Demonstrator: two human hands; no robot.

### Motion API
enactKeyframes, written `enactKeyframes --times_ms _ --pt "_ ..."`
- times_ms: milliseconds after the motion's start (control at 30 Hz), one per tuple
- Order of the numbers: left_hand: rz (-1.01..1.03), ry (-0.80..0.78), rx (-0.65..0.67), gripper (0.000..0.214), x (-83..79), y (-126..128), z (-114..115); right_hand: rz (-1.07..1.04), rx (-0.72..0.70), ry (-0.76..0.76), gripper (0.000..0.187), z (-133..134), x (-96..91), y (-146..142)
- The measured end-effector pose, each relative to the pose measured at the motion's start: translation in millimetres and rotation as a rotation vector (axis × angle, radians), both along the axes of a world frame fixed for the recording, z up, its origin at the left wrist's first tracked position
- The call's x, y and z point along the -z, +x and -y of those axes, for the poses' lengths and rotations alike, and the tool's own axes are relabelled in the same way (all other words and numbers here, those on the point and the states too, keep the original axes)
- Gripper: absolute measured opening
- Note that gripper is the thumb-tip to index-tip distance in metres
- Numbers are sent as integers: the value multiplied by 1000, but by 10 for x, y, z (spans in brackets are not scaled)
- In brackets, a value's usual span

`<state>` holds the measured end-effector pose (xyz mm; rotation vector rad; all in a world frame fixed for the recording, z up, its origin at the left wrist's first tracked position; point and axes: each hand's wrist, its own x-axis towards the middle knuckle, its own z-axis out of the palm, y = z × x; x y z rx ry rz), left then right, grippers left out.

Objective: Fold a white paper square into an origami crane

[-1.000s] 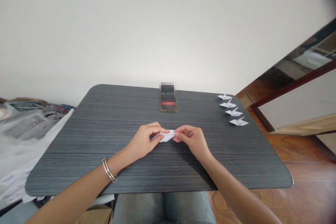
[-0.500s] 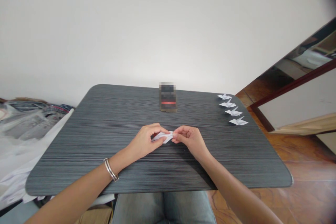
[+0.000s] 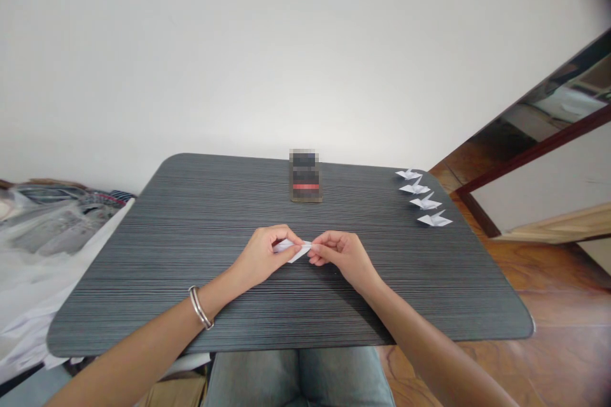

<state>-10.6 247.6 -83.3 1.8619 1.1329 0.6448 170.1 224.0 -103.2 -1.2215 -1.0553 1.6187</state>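
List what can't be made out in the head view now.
Head view:
Folded white paper: partly covered by the left hand and right hand; full shape unclear.
Dark object near the far side of the table: pixelated, details unreadable.
Jeans: partly hidden by the table, cut off by the bottom edge.

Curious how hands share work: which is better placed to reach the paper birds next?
Probably the right hand: it is nearer the paper birds. The left hand is farther; both pinch the white paper.
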Motion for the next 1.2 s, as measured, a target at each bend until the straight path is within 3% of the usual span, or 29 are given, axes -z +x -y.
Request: enactKeyframes --times_ms 267,600,867,1200 --pt "155 -270 8 19 75 -31 -30 45 -52 66 23 14 -13 13" --pt "293 -484 -10 19 35 -20 -39 12 -110 13 25 9 -67 27" --pt "310 -499 -43 19 18 -23 -36 -11 -119 4 26 5 -96 50" --pt "256 -410 -7 20 35 -21 -32 82 -33 195 21 77 26 -25"
